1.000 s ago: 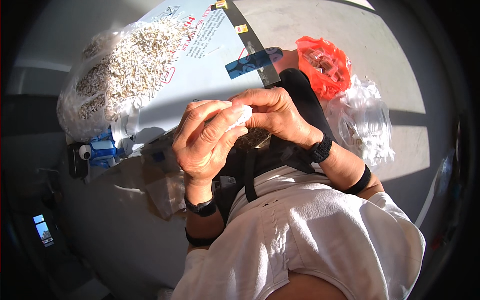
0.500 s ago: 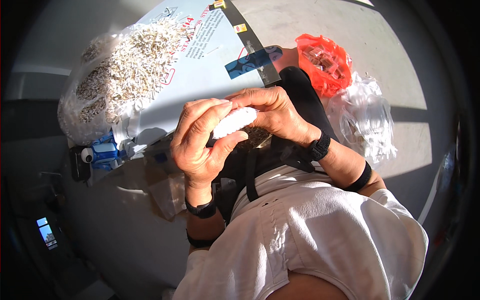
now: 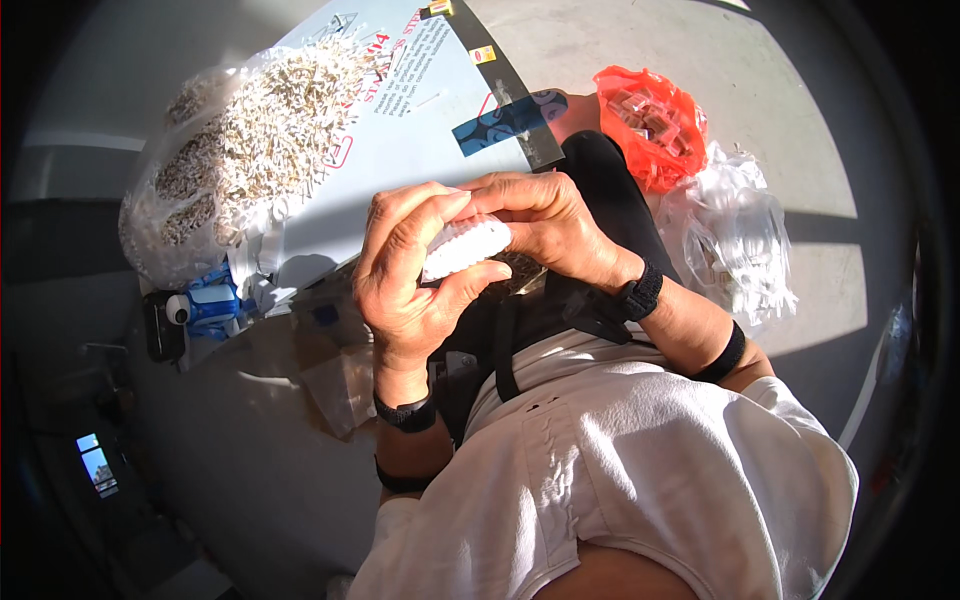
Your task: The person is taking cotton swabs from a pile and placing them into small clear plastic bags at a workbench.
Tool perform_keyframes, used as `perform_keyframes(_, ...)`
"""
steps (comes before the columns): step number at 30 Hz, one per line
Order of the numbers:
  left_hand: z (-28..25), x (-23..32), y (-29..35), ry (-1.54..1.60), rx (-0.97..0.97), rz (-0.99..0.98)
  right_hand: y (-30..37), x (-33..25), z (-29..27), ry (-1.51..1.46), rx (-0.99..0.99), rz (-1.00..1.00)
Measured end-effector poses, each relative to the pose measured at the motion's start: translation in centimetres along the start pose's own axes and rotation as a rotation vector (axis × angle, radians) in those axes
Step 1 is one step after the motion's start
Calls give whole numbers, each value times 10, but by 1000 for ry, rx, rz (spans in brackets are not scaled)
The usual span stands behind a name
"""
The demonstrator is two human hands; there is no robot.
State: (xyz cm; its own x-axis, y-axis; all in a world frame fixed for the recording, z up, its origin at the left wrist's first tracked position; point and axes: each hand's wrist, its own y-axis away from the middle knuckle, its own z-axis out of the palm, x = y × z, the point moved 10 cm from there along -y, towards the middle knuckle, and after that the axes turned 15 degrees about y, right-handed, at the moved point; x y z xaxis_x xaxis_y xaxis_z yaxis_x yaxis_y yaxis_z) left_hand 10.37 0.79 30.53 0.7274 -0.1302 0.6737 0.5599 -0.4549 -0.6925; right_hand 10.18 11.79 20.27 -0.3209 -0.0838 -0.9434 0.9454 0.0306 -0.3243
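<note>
Above dark trousers (image 3: 612, 190): white bundle (image 3: 465, 250), held up
Left hand (image 3: 408, 258): fingers curled around bundle
Right hand (image 3: 555, 228): fingers narrow, pinching its right end
Counter (image 3: 395, 155): stick pile (image 3: 280, 130), clear bag (image 3: 150, 245)

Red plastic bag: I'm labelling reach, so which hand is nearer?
Right: the right hand is lower left of the red plastic bag; the left hand is farther left.

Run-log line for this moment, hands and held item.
left hand: holding ridged white item | right hand: touching its right end | red bag: open, right of hands
</note>
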Motion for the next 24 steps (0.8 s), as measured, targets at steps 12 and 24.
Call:
perform_keyframes(12,6,-21,5,44,-70,-77,0,-4,-4,89,54,-29)
perform_keyframes(24,15,-21,13,-388,-253,90,6,27,-9,-231,110,451)
